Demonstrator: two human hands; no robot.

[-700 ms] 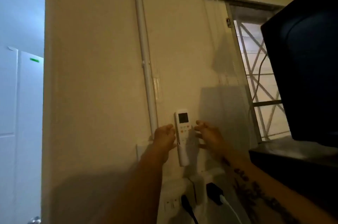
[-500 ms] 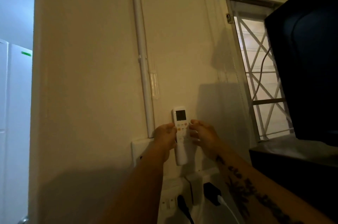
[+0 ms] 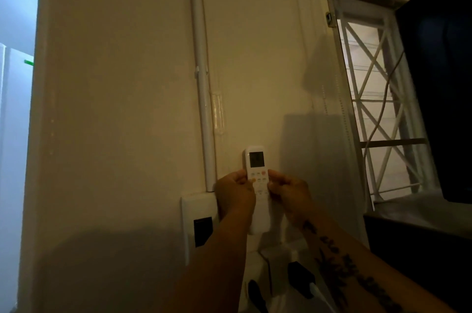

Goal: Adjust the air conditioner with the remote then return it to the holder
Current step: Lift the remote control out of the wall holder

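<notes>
A white remote (image 3: 256, 160) with a small grey screen and orange buttons stands upright against the cream wall. Its lower part sits in a white wall holder (image 3: 260, 223). My left hand (image 3: 235, 194) grips the remote's left edge at the button area. My right hand (image 3: 287, 194) pinches its right edge at the same height. Both hands hide parts of the remote's sides. The air conditioner itself is out of view.
A white conduit pipe (image 3: 203, 83) runs down the wall to a switch plate (image 3: 198, 226) left of the holder. Below are sockets with black plugs (image 3: 301, 279). A barred window (image 3: 378, 108) and a dark screen (image 3: 441, 83) stand at the right.
Both hands have closed in from beside the remote onto its edges. The camera has moved closer to the wall, and the remote stays in its holder.
</notes>
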